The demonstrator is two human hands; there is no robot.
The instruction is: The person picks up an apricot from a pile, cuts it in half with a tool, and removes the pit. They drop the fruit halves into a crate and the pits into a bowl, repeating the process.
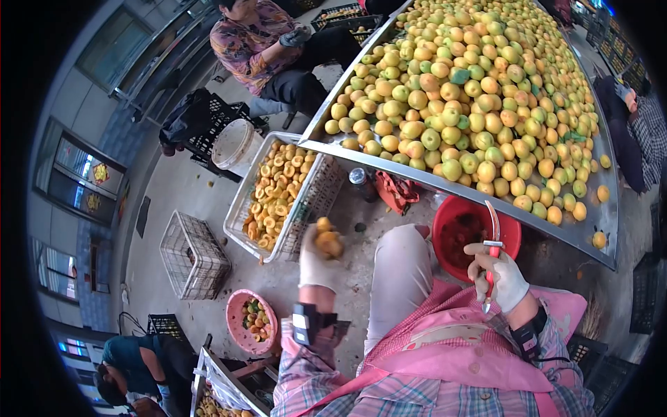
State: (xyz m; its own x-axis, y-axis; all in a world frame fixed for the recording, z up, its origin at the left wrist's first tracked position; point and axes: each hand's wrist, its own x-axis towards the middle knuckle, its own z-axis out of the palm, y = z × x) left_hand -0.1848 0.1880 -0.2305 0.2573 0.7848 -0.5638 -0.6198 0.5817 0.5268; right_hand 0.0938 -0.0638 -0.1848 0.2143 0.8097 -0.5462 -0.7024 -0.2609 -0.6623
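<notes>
My left hand (317,270), in a pale glove and smeared by motion, is closed around orange apricot pieces (328,243) beside the white plastic crate (283,244). Halved apricots (274,198) fill much of that crate. My right hand (511,281), gloved too, grips a red-handled curved knife (490,279) in front of my apron. Its slim curved end points up and a short metal tip shows below. Just beyond this hand stands a red bucket (514,233) with dark reddish contents. Whole apricots (479,104) are heaped on the metal table (417,169) ahead.
A pink basket (235,326) of apricots and a second white crate (184,271) stand on the floor at left. A white bucket (233,144), a dark jar (360,182) and a red bag (397,191) are near the table. Other people sit around.
</notes>
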